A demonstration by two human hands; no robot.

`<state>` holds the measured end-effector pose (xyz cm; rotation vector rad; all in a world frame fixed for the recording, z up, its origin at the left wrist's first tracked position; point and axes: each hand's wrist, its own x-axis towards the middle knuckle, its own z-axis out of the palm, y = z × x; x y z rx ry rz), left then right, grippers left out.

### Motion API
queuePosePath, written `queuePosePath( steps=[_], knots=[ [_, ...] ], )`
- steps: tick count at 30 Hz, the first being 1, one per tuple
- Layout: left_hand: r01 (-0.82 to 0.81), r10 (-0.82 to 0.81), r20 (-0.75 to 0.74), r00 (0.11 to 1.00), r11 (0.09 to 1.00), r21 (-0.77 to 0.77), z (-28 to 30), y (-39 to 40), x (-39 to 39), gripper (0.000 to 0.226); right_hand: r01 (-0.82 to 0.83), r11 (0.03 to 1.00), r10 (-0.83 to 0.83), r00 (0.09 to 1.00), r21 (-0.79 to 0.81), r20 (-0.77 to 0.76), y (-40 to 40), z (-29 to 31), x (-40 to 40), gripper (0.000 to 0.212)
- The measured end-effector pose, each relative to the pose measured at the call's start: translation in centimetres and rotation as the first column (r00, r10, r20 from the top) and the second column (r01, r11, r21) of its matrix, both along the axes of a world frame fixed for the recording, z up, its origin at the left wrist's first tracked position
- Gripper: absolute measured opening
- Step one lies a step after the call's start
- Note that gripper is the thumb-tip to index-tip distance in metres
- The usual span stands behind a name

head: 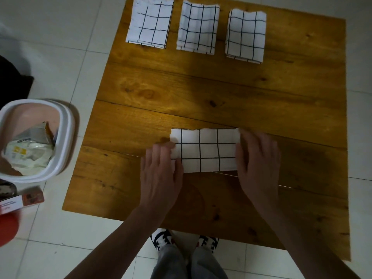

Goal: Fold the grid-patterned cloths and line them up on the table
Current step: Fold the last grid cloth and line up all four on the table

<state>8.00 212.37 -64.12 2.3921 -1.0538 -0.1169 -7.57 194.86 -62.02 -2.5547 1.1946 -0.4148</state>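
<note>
Hands work a white cloth with a black grid pattern (205, 151), folded to a wide strip and lying flat near the front of the square wooden table (221, 93). The left hand (161, 174) rests on the strip's left end, fingers nearly straight; the right hand (258, 160) covers its right end, fingers blurred but spread. Three folded grid cloths (198, 27) sit side by side along the far edge. A white bin (66, 125) with wrappers stands on the tiled floor (60, 61) left of the table.

wooden table (201, 93) | far edge: three folded cloths (198, 27) in a row | near middle: fourth cloth (207, 151)
</note>
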Motion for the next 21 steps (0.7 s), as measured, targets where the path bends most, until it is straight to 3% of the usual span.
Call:
queuePosePath(
  steps=[4, 7, 11, 21],
  knots=[
    [0.322, -0.324, 0.049, 0.945, 0.945, 0.057, -0.1, 0.9, -1.9, 0.049, -0.409, 0.912, 0.4, 0.905, -0.04, -0.143, 3.6, -0.6, -1.1, 0.052],
    [0.4, -0.412, 0.054, 0.91, 0.904, 0.154, -1.0, 1.8, -3.4, 0.058, -0.554, 0.831, 0.531, 0.812, -0.036, -0.243, 5.7, -2.2, -1.6, 0.059],
    [0.424, -0.453, 0.051, 0.89, 0.865, 0.269, -2.3, 3.2, -3.8, 0.065, -0.581, 0.814, 0.546, 0.768, -0.003, -0.335, 6.2, -3.2, -2.1, 0.067],
    [0.411, -0.452, 0.038, 0.891, 0.841, 0.352, -2.1, 3.4, -3.7, 0.076, -0.578, 0.811, 0.563, 0.723, 0.097, -0.399, 5.8, -3.4, -2.1, 0.08]
  ],
)
